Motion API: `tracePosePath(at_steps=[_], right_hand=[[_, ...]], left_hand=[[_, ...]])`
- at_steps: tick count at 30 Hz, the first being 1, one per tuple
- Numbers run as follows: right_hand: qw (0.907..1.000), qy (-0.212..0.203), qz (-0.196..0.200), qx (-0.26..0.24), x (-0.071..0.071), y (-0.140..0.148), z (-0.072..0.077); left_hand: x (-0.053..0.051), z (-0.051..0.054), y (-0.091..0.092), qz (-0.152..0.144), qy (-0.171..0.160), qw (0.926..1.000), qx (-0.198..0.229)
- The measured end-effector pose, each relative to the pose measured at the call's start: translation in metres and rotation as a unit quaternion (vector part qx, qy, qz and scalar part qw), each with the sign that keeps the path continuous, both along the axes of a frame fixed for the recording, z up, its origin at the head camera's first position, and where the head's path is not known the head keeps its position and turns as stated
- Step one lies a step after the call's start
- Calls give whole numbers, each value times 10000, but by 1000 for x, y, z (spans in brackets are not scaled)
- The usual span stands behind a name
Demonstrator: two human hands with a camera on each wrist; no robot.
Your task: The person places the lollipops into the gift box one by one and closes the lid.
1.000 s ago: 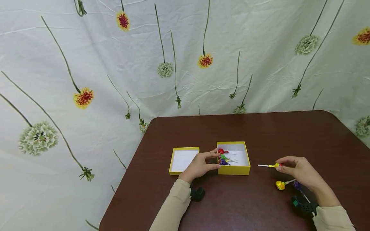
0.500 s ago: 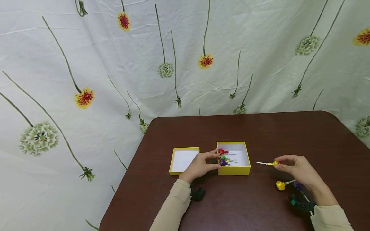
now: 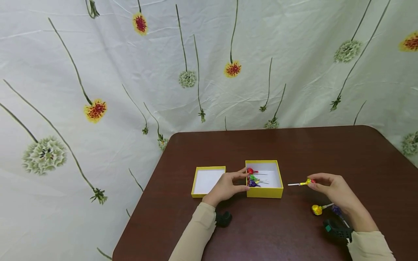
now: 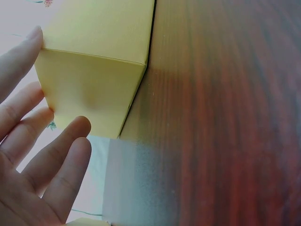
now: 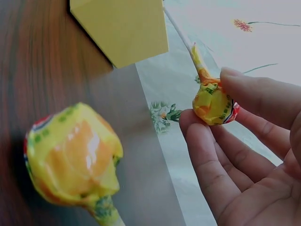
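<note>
My right hand [image 3: 337, 190] pinches a yellow-wrapped lollipop [image 5: 212, 104] by its head between thumb and fingers, its white stick pointing left toward the box. A yellow box [image 3: 264, 193] with a white inside stands open-topped. Inside, along its left side, lie a red lollipop [image 3: 250, 170], a green lollipop [image 3: 253, 177] and a purple lollipop [image 3: 253, 183], sticks to the right. My left hand [image 3: 225, 188] rests its extended fingers against the box's left side; in the left wrist view the fingertips [image 4: 35, 33] touch the yellow wall.
A shallow yellow lid [image 3: 207, 181], white inside, lies left of the box, partly behind my left hand. Below my right hand another yellow lollipop [image 3: 316, 209] and a purple lollipop [image 3: 337, 209] lie on the dark brown table [image 3: 261, 232]. A flowered cloth [image 3: 147, 72] hangs behind.
My right hand has moved a little left with the pinched lollipop, bringing its stick closer to the box. The left hand and the box have stayed put.
</note>
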State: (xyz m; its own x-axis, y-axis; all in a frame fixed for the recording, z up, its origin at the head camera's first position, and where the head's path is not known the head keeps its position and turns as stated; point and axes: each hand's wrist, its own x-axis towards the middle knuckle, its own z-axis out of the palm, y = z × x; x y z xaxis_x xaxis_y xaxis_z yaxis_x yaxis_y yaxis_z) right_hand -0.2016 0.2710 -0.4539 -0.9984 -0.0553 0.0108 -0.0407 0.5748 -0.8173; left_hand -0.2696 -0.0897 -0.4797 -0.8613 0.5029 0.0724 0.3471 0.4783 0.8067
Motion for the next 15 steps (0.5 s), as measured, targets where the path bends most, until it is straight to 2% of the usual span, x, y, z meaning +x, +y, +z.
tracePosePath(at_steps=[9,15], right_hand=[[9998,170,-52,-49,-2,-6,4],[9994,175,63,-306,-3,-7,7]], left_hand=[[1,0,0,20,23,10000,32],[1,1,0,25,44,10000,29]])
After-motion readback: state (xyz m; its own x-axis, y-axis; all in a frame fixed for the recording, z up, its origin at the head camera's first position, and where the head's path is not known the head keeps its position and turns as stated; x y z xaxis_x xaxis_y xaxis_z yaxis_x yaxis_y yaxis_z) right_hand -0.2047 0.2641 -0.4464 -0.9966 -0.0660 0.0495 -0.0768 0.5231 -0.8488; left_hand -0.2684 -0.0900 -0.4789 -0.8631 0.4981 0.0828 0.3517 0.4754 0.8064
